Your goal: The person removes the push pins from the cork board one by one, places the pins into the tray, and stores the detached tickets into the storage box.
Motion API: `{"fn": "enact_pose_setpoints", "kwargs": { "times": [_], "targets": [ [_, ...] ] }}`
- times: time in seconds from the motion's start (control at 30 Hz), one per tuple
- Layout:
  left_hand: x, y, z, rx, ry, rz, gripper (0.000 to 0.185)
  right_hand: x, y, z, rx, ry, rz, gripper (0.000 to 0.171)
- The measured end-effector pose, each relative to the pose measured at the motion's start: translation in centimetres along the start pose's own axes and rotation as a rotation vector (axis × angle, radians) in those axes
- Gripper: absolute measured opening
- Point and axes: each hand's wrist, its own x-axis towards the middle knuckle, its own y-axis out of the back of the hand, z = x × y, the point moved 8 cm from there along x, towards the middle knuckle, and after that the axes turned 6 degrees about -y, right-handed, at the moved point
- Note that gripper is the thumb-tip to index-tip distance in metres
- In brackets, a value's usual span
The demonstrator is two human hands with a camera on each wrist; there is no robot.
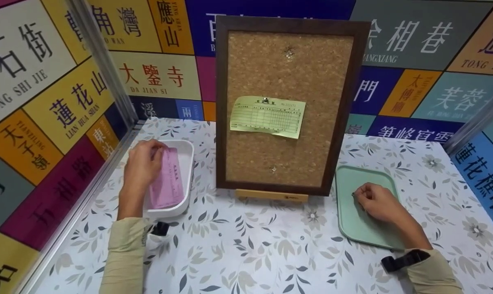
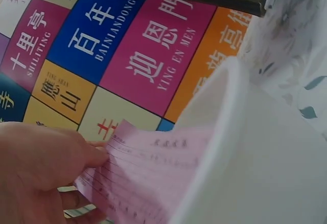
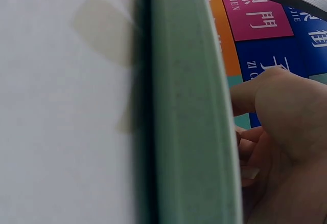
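In the head view my left hand (image 1: pixel 145 165) is at the white tray (image 1: pixel 188 163), pinching the upper end of a pink printed slip (image 1: pixel 167 183). The left wrist view shows thumb and fingers of that hand (image 2: pixel 43 168) on the edge of the pink slip (image 2: pixel 148 168), partly behind the tray wall (image 2: pixel 265 147). My right hand (image 1: pixel 379 203) is over the green tray (image 1: pixel 352 222), its fingertips pinching a small dark pin (image 1: pixel 353 194), too small to tell exactly. The right wrist view hides those fingertips behind the tray rim (image 3: pixel 194 106).
A framed cork board (image 1: pixel 283 159) stands between the trays on a wooden stand (image 1: pixel 271 195). A yellow-green printed form (image 1: pixel 266 118) hangs on it from a pin (image 1: pixel 266 99). Small shiny spots (image 1: pixel 288 53) show on the cork above and below. Sign-covered panels (image 1: pixel 156 75) enclose the floral table (image 1: pixel 246 245).
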Motion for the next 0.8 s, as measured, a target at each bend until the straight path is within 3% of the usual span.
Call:
{"fn": "enact_pose_setpoints", "kwargs": {
  "times": [0.2, 0.43, 0.6, 0.8],
  "targets": [
    [-0.1, -1.6, -0.9, 0.007, 0.026, -0.106, 0.027, 0.0, 0.0, 0.2, -0.003, 0.001, -0.001, 0.02],
    [0.1, -3.1, -1.2, -0.006, 0.009, -0.153, 0.027, 0.0, 0.0, 0.3, 0.008, -0.019, 0.006, 0.023],
    [0.1, -3.4, -1.1, -0.011, -0.003, -0.171, 0.028, -0.1, 0.0, 0.3, 0.008, -0.023, 0.027, 0.024],
    [0.0, -3.2, -0.6, -0.022, 0.038, -0.214, 0.03, -0.1, 0.3, 0.1, 0.026, -0.034, 0.038, 0.023]
  ]
}}
